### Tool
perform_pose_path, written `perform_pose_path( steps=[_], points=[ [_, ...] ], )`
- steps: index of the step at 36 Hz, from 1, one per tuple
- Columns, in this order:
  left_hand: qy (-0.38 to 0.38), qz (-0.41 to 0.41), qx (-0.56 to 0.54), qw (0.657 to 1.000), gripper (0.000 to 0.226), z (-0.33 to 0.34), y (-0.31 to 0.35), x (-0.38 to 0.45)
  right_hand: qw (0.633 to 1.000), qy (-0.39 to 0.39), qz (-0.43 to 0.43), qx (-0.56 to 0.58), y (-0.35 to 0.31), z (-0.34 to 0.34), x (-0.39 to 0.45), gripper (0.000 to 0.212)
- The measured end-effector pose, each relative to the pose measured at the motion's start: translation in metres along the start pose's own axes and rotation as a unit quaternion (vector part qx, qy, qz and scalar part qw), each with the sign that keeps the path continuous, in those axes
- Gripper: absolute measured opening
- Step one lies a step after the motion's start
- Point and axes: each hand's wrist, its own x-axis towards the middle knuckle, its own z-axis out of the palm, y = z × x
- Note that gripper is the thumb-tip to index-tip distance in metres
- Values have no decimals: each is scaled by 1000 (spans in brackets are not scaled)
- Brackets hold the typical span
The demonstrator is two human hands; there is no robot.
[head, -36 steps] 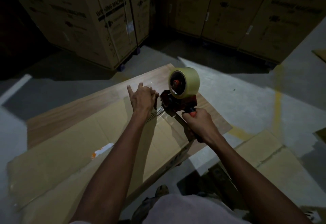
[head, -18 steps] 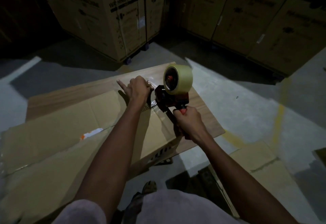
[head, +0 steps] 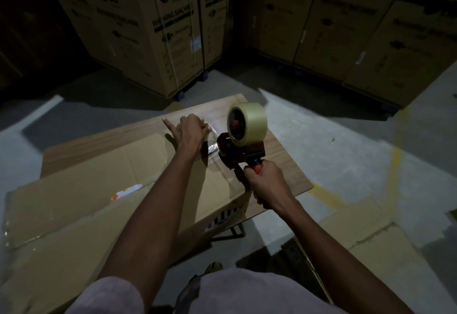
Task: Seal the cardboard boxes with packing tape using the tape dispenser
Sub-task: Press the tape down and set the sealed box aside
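The tall cartons (head: 158, 29) behind read "LG" and "WASHING MACHINE". My right hand (head: 268, 185) is wrapped around the handle of the one tape dispenser (head: 241, 145), on the flattened box (head: 103, 185) before me. My left hand (head: 190, 132) presses the tape (head: 212, 148) down, forefinger out.

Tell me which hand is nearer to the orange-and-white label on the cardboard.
Left. The left hand presses the tape end on the cardboard box, up and right of the label. The right hand grips the tape dispenser handle, farther right.
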Motion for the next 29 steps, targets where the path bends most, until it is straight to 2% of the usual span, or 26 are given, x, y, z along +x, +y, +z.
perform_pose_path(
  steps=[5, 9, 14, 18, 29],
  points=[
    [1, 70, 29, 997, 28, 4, -2, -11, 999, 7, 21, 32, 3, 2, -4, 28],
    [4, 89, 3, 996, 21, 8, 1, -25, 998, 13, 32, 49, 3, 3, -4, 30],
    [-4, 23, -46, 999, 23, 13, 1, -34, 999, 14, 24, 43, 6, 4, -2, 26],
    [1, -9, -35, 999, 26, 11, 5, -31, 999, 13, 21, 33, 6, 3, -1, 25],
    [12, -37, -5, 999, 25, 1, 16, -42, 1000, -7, 1, 8, 5, -1, -3, 23]
  ],
)
